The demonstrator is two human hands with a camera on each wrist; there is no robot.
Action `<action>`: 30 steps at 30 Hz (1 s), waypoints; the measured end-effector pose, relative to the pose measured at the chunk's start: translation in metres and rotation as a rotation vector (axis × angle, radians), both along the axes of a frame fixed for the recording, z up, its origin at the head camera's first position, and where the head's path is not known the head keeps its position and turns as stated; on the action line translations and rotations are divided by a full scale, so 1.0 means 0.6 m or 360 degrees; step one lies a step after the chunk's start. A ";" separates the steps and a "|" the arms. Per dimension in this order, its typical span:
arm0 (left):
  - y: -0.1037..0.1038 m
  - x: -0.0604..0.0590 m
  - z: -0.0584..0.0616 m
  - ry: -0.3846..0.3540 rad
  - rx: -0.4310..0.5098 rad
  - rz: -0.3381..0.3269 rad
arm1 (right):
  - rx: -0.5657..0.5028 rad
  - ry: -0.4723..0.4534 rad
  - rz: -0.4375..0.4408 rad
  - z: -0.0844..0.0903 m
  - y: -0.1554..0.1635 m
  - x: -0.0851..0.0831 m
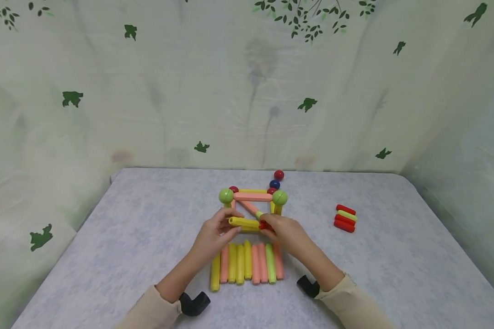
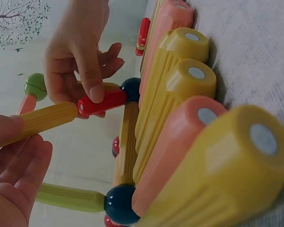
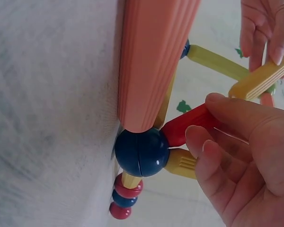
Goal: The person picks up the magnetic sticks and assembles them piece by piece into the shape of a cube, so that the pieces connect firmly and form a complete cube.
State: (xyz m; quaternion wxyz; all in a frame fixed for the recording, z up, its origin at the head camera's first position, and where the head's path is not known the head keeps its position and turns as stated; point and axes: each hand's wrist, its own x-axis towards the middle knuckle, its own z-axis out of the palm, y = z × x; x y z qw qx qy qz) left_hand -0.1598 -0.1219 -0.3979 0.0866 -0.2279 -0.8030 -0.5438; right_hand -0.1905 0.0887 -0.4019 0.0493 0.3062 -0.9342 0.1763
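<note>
My left hand (image 1: pixel 222 226) pinches a yellow magnetic stick (image 2: pixel 42 124) by one end. Its other end meets, or nearly meets, a short red stick (image 2: pixel 104 101). Thumb and fingers of my right hand (image 1: pixel 286 230) pinch that red stick, whose far end touches a blue ball (image 3: pixel 142 151) at a near corner of the ball-and-stick frame. Another blue ball (image 2: pixel 120 204) forms the other near corner. Two light green balls (image 1: pixel 226 196) top the frame, joined by a salmon stick (image 1: pixel 253 197). A slanting salmon stick (image 1: pixel 247 206) shows behind the hands.
Several yellow, salmon and green sticks (image 1: pixel 240 265) lie side by side in front of the frame. Short red and green sticks (image 1: pixel 345 220) lie to the right. Behind the frame are a red ball (image 1: pixel 279 175) and a blue ball (image 1: pixel 274 184). A patterned curtain (image 1: pixel 189 91) borders the table.
</note>
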 end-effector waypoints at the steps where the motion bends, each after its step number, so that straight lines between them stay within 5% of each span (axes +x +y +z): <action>1: 0.004 0.001 0.006 0.0012 -0.0010 -0.0004 | -0.0006 -0.0005 0.0005 -0.001 -0.001 0.000; 7: 0.020 0.015 0.038 0.0040 -0.0001 0.0001 | -0.0091 0.0017 0.0022 -0.002 -0.001 0.001; 10: 0.018 0.010 0.030 0.0055 -0.0040 0.0006 | -0.0157 0.0048 0.0060 -0.001 -0.002 0.001; 12: 0.011 0.004 0.021 0.0223 -0.0147 0.0021 | -0.0175 0.0072 0.0088 -0.001 -0.003 0.000; 16: -0.009 -0.011 0.016 0.0866 -0.0411 0.0178 | -0.0175 0.0121 0.0119 0.000 -0.004 -0.001; 18: -0.018 -0.020 0.024 0.1065 -0.0488 0.0265 | -0.0178 0.0143 0.0119 0.000 -0.005 -0.003; 20: -0.023 -0.030 0.034 0.1010 -0.0562 0.0282 | -0.0193 0.0150 0.0107 -0.001 -0.006 -0.005; 25: -0.028 -0.053 0.047 0.0495 -0.0683 0.0164 | -0.0229 0.0173 0.0060 -0.002 -0.014 -0.010; 30: -0.024 -0.065 0.048 0.0422 -0.0591 0.0121 | -0.0279 0.0183 -0.0024 -0.002 -0.022 -0.010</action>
